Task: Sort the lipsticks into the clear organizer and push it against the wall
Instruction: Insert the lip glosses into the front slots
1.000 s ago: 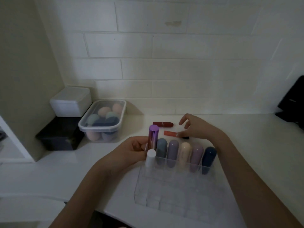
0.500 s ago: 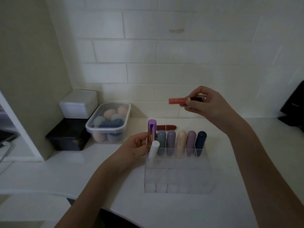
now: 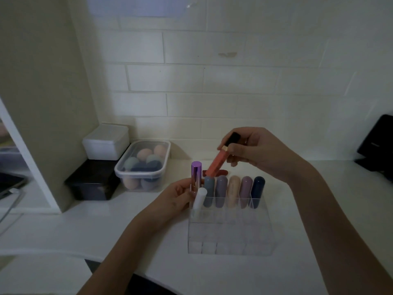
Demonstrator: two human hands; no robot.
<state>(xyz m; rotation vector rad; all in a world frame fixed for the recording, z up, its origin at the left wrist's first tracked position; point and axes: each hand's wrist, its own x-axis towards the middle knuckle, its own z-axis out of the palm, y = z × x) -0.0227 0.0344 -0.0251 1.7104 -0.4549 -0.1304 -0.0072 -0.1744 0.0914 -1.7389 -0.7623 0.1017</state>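
Observation:
A clear organizer stands on the white counter, away from the wall. Its back row holds several upright lipsticks in grey, lilac, cream, mauve and navy, and a white tube leans in the second row's left slot. My left hand rests against the organizer's left side, fingers on a purple-capped tube at the back left corner. My right hand holds a coral lip gloss with a black cap, tilted, its lower end just above the back row. A dark red lipstick lies on the counter behind the organizer.
A clear lidded tub of makeup sponges sits at the back left, beside a white box stacked on a black box. A tiled wall runs behind. A black object stands at the far right.
My right hand picked the coral lip gloss off the counter, raised it, then tilted it down over the organizer's back row. My left hand stayed at the purple-capped tube.

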